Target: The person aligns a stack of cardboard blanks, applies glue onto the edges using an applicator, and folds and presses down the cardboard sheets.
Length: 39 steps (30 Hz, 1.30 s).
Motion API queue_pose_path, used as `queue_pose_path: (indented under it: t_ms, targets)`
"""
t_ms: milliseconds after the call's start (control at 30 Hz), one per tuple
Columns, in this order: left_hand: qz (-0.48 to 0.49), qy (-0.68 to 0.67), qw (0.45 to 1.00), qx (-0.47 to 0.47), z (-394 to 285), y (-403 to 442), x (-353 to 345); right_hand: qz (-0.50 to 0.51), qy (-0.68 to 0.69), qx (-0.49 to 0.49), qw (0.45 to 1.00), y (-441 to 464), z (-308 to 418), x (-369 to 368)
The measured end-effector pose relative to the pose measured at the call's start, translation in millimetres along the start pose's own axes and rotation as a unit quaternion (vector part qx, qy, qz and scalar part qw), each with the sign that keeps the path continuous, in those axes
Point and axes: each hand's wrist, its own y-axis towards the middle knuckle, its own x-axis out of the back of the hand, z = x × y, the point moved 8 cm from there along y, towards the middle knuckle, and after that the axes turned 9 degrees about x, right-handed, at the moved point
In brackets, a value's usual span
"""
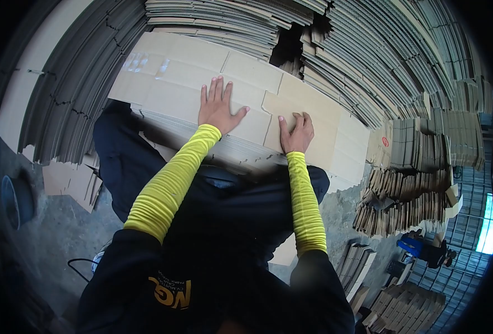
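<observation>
A flattened cardboard sheet [185, 83] lies across the top of a stack in front of my lap, with strips of clear tape at its left end. My left hand [220, 111] rests palm down on it, fingers straight and thumb spread out. Further right, my right hand [298, 134] touches a tanner cardboard panel [308, 106] with a ragged left edge. Its fingers are a little bent and its thumb stands apart. Nothing shows in either grip. Layered sheet edges [232, 150] are visible below my left hand.
Tall stacks of flattened cardboard [369, 50] rise along the far side, and more stacks [79, 83] stand at the left. A dark bucket [17, 200] sits on the floor at the left. Cardboard bundles [405, 195] and another person [427, 250] are at the right.
</observation>
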Motion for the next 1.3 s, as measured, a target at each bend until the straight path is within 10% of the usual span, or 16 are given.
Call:
queue_pose_path:
  t_ms: [433, 567, 667, 767, 1300]
  targets:
    - [0.01, -0.17, 0.985, -0.022, 26.0, -5.7, 3.5, -0.003, -0.039, -0.003, 0.999, -3.2, -2.7, -4.4]
    - [-0.331, -0.335, 0.855, 0.216, 109.0, -70.8, 49.6, -0.008, -0.058, -0.004, 0.998, -4.3, -0.3, -2.5]
    - [-0.211, -0.245, 0.845, 0.425, 172.9, -84.8, 35.2, 0.014, -0.053, -0.024, 0.998, -4.5, -3.2, -6.6]
    - [-0.086, -0.176, 0.892, 0.408, 169.2, -75.1, 51.0, 0.022, -0.056, -0.027, 0.998, -4.8, -3.2, -7.1]
    - [-0.095, -0.234, 0.905, 0.343, 178.7, -69.0, 45.4, 0.034, -0.049, -0.037, 0.998, -6.1, -4.6, -9.7]
